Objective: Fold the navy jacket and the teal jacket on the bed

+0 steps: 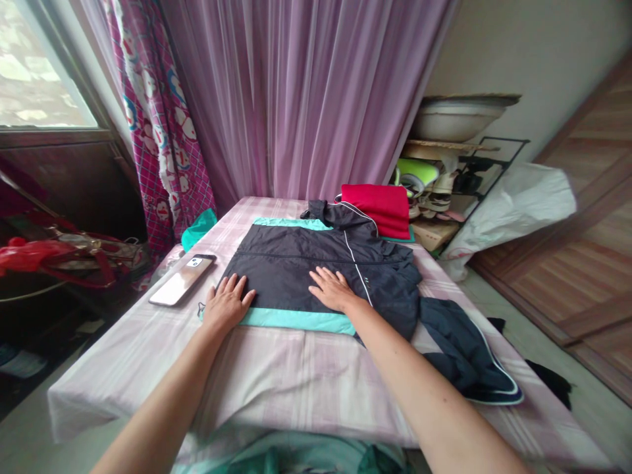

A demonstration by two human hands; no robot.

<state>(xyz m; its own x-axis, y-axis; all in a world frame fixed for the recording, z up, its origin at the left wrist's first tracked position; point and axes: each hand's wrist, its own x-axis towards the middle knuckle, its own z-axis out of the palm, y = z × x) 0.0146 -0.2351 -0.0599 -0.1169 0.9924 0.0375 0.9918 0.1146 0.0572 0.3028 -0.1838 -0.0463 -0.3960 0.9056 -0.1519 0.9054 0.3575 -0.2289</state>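
Observation:
A black jacket (286,260) with mint-green edges and white piping lies spread on the table, its collar end toward the right. My left hand (226,304) rests flat on the jacket's left hem corner, fingers spread. Over the middle of the near side, my right hand (332,289) lies palm down on the black fabric with its fingers apart. One dark sleeve (461,345) with white trim stretches toward the near right. Another part of the jacket is bunched at the back, beside a folded red cloth (378,209).
A plaid cloth covers the table (291,375). Left of the jacket lies a phone (182,280), and a teal bag (198,228) hangs at the left edge. A rack with shoes and a basin (457,118) stands at the back right, next to a white plastic bag (513,204). Purple curtains hang behind.

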